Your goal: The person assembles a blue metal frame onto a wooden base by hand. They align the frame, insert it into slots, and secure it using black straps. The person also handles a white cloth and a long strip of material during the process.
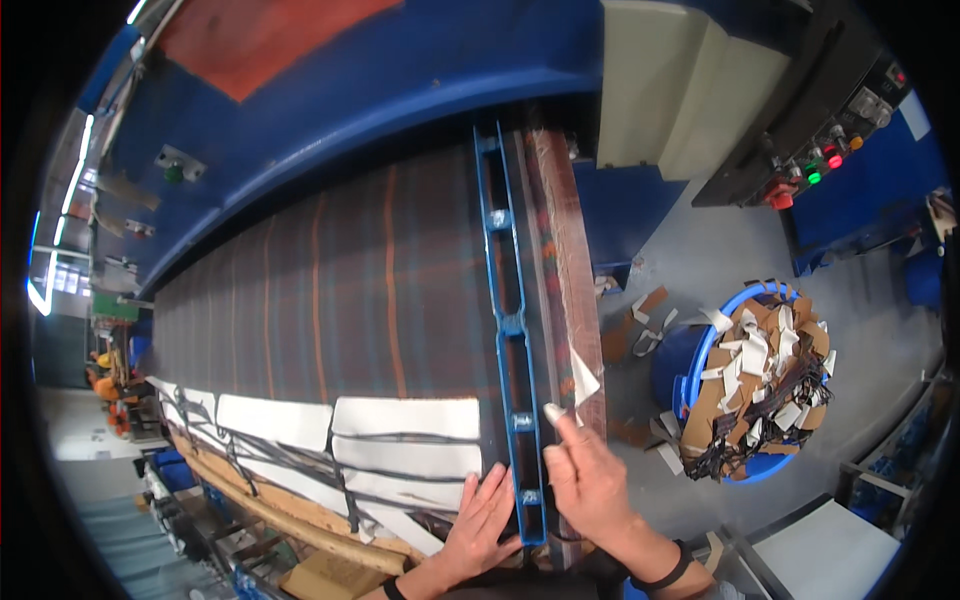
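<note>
A wide dark plaid fabric with orange stripes runs under a blue machine housing. Along its right edge stands a blue metal rail, and beside that a plastic-wrapped fabric strip. My left hand lies flat with fingers spread on the fabric next to the rail. My right hand is at the wrapped strip, its fingers pinching a small white tab of tape or film peeling off the strip. White padded pieces tied with dark straps lie at the fabric's near end.
A blue bin heaped with cardboard scraps, white strips and dark threads stands on the grey floor at right, with scraps lying around it. A control panel with red and green buttons is at upper right. Wooden boards lie at lower left.
</note>
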Demonstrator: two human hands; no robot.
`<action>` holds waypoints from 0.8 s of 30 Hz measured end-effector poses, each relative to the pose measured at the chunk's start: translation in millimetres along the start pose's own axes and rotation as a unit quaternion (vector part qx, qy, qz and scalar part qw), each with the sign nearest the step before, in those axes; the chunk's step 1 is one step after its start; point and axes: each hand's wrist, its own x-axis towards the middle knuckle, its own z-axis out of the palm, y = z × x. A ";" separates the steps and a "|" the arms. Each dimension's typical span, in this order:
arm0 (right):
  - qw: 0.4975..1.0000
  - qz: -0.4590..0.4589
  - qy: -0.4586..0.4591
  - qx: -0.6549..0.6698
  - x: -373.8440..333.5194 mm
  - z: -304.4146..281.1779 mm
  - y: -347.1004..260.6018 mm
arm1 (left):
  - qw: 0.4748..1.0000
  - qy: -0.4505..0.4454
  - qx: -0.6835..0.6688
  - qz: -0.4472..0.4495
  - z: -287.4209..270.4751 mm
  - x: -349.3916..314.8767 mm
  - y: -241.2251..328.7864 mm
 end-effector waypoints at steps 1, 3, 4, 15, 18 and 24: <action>1.000 0.016 0.010 0.010 -7.4 -3.5 4.2 | 1.000 0.000 0.000 0.003 -0.3 1.2 0.2; 0.999 0.018 0.032 0.008 -22.2 -10.9 12.5 | 1.000 0.002 0.001 0.002 0.8 0.6 1.0; 0.999 0.001 0.046 -0.008 -30.2 -13.6 14.9 | 1.000 0.006 0.003 0.002 1.1 1.6 0.5; 0.997 0.028 0.068 0.011 -107.6 -20.5 19.6 | 1.000 -0.002 -0.005 0.016 0.5 6.0 -4.3; 0.999 -0.017 0.031 -0.021 -122.6 -21.2 16.3 | 0.999 0.025 0.002 0.021 4.6 3.6 -4.1; 0.984 -0.059 -0.033 -0.163 -144.4 -20.7 8.7 | 0.998 0.066 0.010 0.014 10.5 -3.5 7.7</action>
